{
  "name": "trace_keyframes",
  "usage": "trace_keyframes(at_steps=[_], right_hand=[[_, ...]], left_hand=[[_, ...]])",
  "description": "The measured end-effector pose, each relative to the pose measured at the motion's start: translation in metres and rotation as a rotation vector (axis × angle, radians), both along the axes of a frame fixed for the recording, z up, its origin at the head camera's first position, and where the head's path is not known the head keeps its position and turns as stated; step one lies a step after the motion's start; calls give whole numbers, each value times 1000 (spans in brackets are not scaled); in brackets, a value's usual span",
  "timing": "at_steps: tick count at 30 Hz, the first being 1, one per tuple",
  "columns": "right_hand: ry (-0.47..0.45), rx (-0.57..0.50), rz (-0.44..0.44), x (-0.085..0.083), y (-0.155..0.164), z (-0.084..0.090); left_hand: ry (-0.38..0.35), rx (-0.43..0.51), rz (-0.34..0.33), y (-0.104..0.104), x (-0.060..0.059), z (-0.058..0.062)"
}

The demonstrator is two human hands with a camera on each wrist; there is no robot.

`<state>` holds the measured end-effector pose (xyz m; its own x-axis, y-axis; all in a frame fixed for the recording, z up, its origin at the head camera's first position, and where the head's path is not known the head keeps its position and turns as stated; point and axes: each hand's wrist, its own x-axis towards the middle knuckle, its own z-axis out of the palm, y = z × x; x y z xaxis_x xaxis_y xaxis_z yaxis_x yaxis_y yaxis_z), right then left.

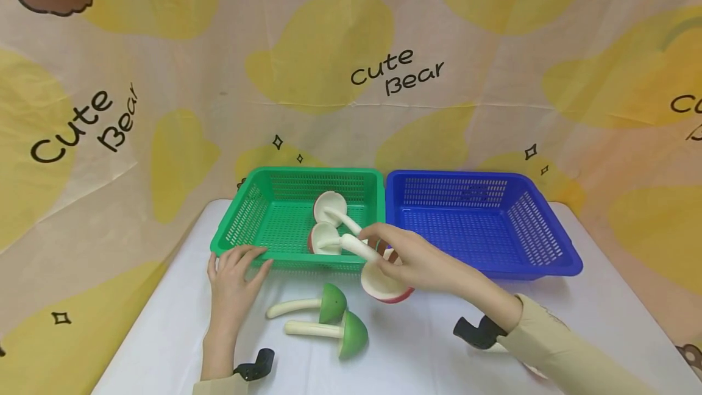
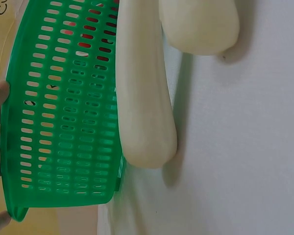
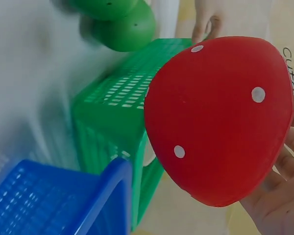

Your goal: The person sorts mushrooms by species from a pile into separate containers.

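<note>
Red mushroom: hanging above the white table, just in front of the green basket, stem pointing toward it.
Right hand: fingers curling around the cap, gripping it.
Left hand: fingers lying straight on the green basket's front rim, holding nothing.
Nearby: two red mushrooms lying inside the basket; two green mushrooms lying on the table; blue basket sitting alongside.

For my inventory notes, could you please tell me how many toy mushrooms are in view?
5: two red mushrooms lie in the green basket, one red mushroom is held by the right hand, and two green mushrooms lie on the table.
</note>
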<state>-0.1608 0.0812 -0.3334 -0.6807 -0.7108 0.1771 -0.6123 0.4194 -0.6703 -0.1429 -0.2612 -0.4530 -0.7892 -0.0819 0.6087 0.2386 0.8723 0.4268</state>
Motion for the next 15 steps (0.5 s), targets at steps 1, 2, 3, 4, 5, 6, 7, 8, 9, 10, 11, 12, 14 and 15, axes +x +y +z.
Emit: trace_keyframes(at_steps=[1, 2, 3, 4, 5, 6, 7, 8, 9, 10, 11, 12, 14, 15], right_hand=[[2, -13, 1, -2, -4, 1], [-2, -29, 1, -5, -8, 2], [-1, -42, -2, -7, -13, 3], [0, -56, -4, -9, -17, 3], [-2, -72, -9, -12, -22, 3], [3, -88, -15, -14, -26, 4], [7, -103, -23, -17, -31, 4], [5, -118, -36, -19, -35, 5], [1, -133, -50, -22, -40, 5], [-1, -148, -65, -24, -45, 5], [2, -163, -79, -27, -49, 5], [4, -177, -93, -30, -54, 6], [-13, -199, -129, -35, -63, 6], [-21, -208, -145, -38, -67, 6]], left_hand=[[1, 0, -1, 0, 0, 0], [2, 1, -2, 0, -1, 0], [4, 2, -3, 0, -1, -1], [4, 3, -3, 0, -1, -1], [5, 3, -4, 0, -1, -1], [5, 3, -4, 0, -1, -1], [6, 2, -5, 0, -1, -1], [7, 2, -5, 0, -1, -1], [8, 2, -5, 0, -1, -1], [9, 1, -5, 0, -1, -1], [10, 1, -5, 0, -1, -1], [11, -1, -4, 0, -1, -1], [12, -3, -2, 0, -1, -1], [12, -4, -2, 0, -2, -2]])
